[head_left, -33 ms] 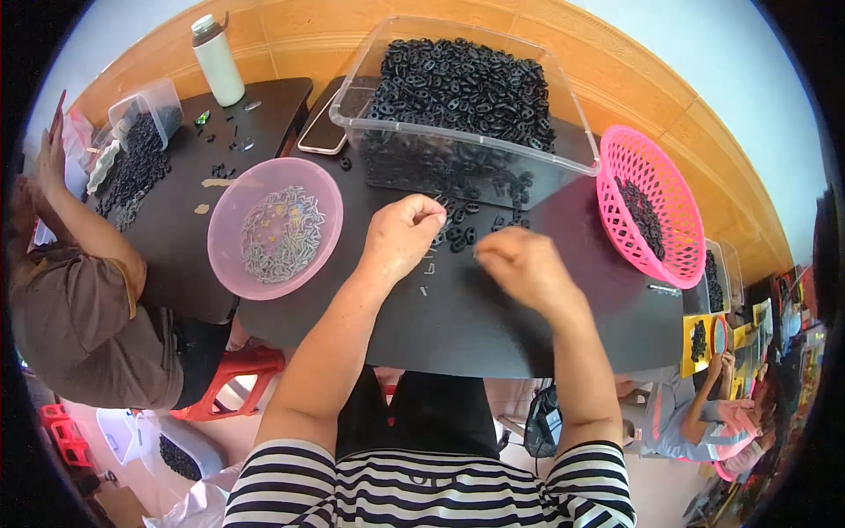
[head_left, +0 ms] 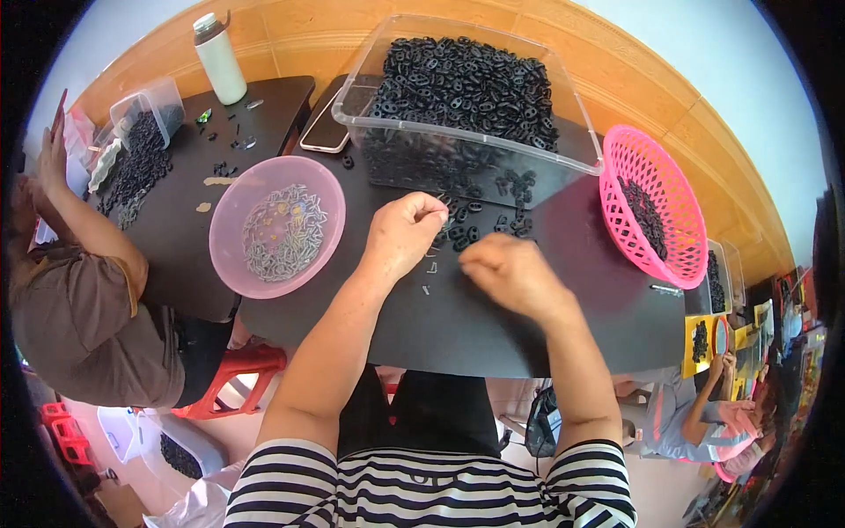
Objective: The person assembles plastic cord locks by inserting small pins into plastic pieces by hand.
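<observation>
Over the dark table, my left hand [head_left: 403,236] is closed in a pinch, thumb against fingertips; whatever lies between them is too small to make out. My right hand [head_left: 515,271] is a little lower and to the right, its fingers curled together and slightly smeared by motion. Loose black two-holed plastic pieces [head_left: 459,236] lie just beyond and between the hands. Below my left fingertips are several small bent metal pins [head_left: 431,267]. Behind the hands stands a clear plastic bin [head_left: 466,136] heaped with the same black pieces [head_left: 462,84].
A pink bowl [head_left: 225,231] of grey metal pins sits left, a pink lattice basket [head_left: 614,207] of dark parts right. A phone [head_left: 326,130] and a bottle [head_left: 222,66] stand farther back. One person [head_left: 88,326] sits at left, another [head_left: 695,422] at far right.
My right hand has moved slightly left and down, closer to my left hand. The left hand stays in its pinch almost in place.
</observation>
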Tool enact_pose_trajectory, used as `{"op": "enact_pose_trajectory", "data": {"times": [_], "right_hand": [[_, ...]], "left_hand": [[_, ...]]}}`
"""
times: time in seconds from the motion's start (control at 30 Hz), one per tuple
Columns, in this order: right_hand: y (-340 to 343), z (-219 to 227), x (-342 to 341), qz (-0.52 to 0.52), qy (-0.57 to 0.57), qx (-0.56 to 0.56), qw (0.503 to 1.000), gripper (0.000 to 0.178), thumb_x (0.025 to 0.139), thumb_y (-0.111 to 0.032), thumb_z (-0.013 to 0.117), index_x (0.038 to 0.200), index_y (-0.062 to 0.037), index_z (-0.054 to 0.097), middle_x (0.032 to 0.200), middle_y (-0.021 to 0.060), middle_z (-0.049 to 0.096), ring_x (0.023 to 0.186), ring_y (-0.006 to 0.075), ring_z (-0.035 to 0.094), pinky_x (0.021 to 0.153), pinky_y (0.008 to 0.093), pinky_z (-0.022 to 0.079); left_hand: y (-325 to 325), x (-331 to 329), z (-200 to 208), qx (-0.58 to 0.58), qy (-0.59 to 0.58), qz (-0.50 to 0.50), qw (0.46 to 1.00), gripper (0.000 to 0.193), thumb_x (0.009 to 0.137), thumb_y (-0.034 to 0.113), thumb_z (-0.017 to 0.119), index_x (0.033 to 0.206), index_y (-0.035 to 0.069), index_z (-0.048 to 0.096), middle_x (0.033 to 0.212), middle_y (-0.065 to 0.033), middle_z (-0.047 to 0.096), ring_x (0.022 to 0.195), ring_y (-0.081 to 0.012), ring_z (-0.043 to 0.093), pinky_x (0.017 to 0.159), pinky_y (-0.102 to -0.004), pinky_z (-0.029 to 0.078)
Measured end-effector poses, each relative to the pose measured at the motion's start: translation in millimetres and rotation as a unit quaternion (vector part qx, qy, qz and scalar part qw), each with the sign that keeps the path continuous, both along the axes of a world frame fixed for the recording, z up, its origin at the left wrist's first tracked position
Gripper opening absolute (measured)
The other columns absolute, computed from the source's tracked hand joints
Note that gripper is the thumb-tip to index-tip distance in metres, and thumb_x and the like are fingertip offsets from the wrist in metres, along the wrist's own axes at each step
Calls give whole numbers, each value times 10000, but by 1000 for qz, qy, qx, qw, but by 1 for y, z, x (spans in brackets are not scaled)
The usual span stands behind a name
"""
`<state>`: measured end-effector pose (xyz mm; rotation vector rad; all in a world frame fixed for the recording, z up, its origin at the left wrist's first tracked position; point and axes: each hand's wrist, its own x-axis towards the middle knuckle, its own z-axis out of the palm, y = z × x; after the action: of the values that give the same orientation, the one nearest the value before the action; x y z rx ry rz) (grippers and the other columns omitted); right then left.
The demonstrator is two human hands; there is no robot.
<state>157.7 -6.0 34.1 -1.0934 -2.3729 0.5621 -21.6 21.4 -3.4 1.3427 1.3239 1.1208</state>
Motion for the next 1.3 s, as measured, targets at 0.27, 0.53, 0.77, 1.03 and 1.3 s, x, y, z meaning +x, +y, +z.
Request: {"op": "enact_pose_trajectory", "data": {"times": [0.27, 0.53, 0.77, 1.03, 1.3], "right_hand": [[-24, -38, -36, 44, -44, 93, 994, 79, 725, -120, 573, 751, -47, 555, 720, 100, 511, 718, 275, 558, 631, 364, 472], [-14, -25, -17, -112, 147, -185, 965, 54, 823, -53, 492, 847, -19, 527, 761, 90, 573, 603, 183, 595, 554, 300, 493], [15, -25, 26, -127, 469, -419, 767, 101, 858, -16, 455, 928, 4, 525, 808, 79, 572, 659, 155, 589, 602, 276, 511], [10, -20, 17, -107, 379, -365, 844, 178, 832, 8, 482, 1001, -34, 447, 784, 66, 574, 654, 145, 595, 610, 266, 499], [12, -22, 20, -130, 411, -382, 818, 146, 835, -17, 494, 979, -7, 480, 778, 58, 571, 627, 124, 576, 572, 241, 491]], "left_hand": [[-1, 3, 10, -19, -11, -10, 1000, 136, 773, 123, 590, 850, 16, 624, 730, -33, 627, 643, -71, 546, 599, -233, 443], [-6, 5, 6, 10, 47, -9, 999, 133, 773, 121, 592, 852, 19, 623, 747, -52, 635, 657, -99, 571, 617, -250, 455], [-12, 21, 13, -82, -36, -100, 991, 187, 790, 139, 584, 919, 8, 617, 777, -60, 634, 672, -111, 579, 622, -245, 460], [-14, 28, 4, -9, 17, -142, 990, 188, 828, 143, 563, 960, 17, 610, 766, 1, 595, 627, -53, 525, 549, -190, 446], [-15, 26, 10, -55, -57, -96, 992, 120, 826, 134, 569, 874, 35, 617, 737, 7, 594, 603, -46, 515, 528, -181, 439]]}}
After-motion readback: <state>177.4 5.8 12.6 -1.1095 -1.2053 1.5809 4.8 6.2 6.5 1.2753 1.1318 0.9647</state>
